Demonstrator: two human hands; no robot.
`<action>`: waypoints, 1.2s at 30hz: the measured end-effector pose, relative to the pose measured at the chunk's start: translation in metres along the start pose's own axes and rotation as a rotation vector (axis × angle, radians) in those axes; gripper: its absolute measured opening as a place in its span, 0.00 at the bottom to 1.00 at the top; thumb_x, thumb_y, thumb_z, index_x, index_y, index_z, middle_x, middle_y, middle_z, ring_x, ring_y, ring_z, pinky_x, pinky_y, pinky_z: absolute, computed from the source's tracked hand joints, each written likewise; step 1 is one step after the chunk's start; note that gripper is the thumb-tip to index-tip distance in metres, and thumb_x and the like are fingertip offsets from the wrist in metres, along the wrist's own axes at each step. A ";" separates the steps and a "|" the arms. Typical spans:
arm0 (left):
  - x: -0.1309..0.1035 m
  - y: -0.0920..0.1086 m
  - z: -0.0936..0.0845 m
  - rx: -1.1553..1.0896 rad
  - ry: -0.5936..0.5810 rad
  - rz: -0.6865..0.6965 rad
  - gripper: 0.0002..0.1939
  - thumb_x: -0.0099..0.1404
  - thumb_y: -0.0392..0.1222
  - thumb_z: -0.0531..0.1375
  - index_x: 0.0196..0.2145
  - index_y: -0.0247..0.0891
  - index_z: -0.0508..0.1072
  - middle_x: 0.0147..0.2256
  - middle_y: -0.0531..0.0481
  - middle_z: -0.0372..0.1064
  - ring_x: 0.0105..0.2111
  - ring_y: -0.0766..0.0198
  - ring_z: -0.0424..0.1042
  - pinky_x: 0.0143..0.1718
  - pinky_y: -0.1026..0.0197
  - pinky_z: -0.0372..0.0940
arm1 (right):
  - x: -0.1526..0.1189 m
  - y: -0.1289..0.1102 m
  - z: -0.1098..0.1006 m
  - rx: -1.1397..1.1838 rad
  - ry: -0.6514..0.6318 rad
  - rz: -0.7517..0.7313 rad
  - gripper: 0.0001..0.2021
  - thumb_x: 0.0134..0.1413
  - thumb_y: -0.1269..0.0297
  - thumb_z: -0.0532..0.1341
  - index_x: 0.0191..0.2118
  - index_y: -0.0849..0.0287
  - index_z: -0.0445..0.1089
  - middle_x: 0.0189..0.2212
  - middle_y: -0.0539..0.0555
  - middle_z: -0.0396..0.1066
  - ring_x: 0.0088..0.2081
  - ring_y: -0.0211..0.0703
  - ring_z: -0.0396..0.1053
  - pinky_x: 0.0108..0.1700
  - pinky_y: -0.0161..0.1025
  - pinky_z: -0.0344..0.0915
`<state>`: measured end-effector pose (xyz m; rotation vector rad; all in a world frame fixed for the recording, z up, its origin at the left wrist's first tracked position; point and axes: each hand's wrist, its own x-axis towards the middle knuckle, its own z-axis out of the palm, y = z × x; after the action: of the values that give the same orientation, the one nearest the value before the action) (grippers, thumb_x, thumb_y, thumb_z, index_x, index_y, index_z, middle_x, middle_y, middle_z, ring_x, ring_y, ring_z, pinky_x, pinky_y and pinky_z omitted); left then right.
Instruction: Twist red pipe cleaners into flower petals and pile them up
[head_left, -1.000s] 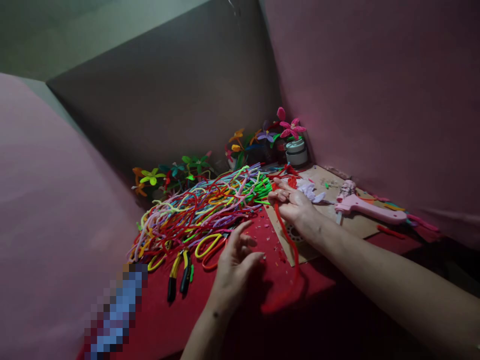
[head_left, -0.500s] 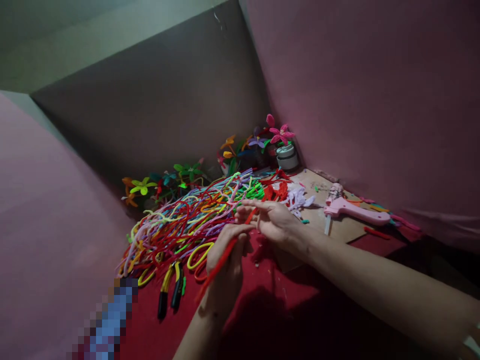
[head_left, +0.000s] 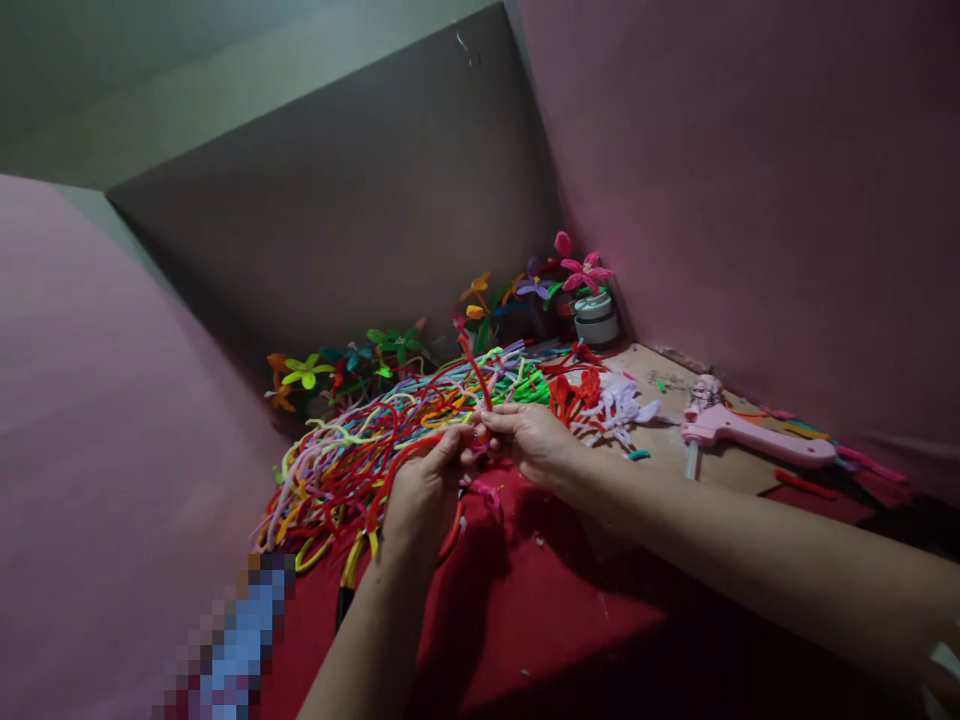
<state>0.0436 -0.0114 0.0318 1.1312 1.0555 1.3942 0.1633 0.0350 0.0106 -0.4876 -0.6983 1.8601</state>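
Note:
A red pipe cleaner (head_left: pixel 477 372) is pinched between my two hands over the front of the pile, one end sticking up and away. My right hand (head_left: pixel 536 440) has thumb and fingertips closed on it. Fingertips of my left hand (head_left: pixel 427 485) meet the right ones and press on the pipe cleaner too; the exact grip point is partly hidden. Just behind the hands spreads a large heap of multicoloured pipe cleaners (head_left: pixel 330 475). Yellow-and-black pliers (head_left: pixel 351 570) lie partly covered by my left forearm.
A pink glue gun (head_left: pixel 765 437) rests on a cardboard sheet (head_left: pixel 660 470) at right, near red loops (head_left: pixel 576 395) and a lilac bundle (head_left: pixel 616 410). Pipe-cleaner flowers (head_left: pixel 307 372) and a white-grey jar (head_left: pixel 596 322) stand by the back wall. Red cloth (head_left: pixel 555 590) covers the table.
My hands have come together at the fingertips, where the right was spread before. The red pipe cleaner, earlier slanting down along my left hand, now has an end pointing up. The view has shifted slightly.

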 end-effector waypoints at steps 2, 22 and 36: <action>0.007 0.000 -0.002 -0.093 0.019 -0.003 0.10 0.50 0.39 0.64 0.29 0.30 0.72 0.21 0.52 0.66 0.19 0.73 0.63 0.19 0.70 0.58 | 0.000 0.006 -0.001 -0.058 -0.042 -0.019 0.05 0.40 0.71 0.65 0.24 0.67 0.69 0.15 0.48 0.65 0.14 0.27 0.57 0.17 0.28 0.53; 0.000 -0.020 -0.013 0.077 -0.011 -0.025 0.11 0.53 0.42 0.61 0.33 0.31 0.71 0.16 0.55 0.64 0.15 0.73 0.62 0.17 0.70 0.58 | -0.020 0.013 -0.012 -0.657 -0.228 -0.097 0.14 0.49 0.61 0.56 0.21 0.65 0.68 0.14 0.47 0.59 0.16 0.28 0.50 0.19 0.30 0.46; 0.002 -0.026 -0.014 0.187 0.114 0.028 0.13 0.49 0.43 0.64 0.31 0.32 0.74 0.17 0.55 0.64 0.16 0.75 0.60 0.16 0.71 0.53 | -0.023 0.020 -0.013 -0.426 -0.232 0.153 0.12 0.47 0.60 0.58 0.21 0.63 0.63 0.12 0.42 0.50 0.12 0.27 0.45 0.13 0.29 0.47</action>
<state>0.0339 -0.0070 0.0040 1.2159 1.2770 1.4182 0.1664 0.0115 -0.0124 -0.6153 -1.2568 1.9321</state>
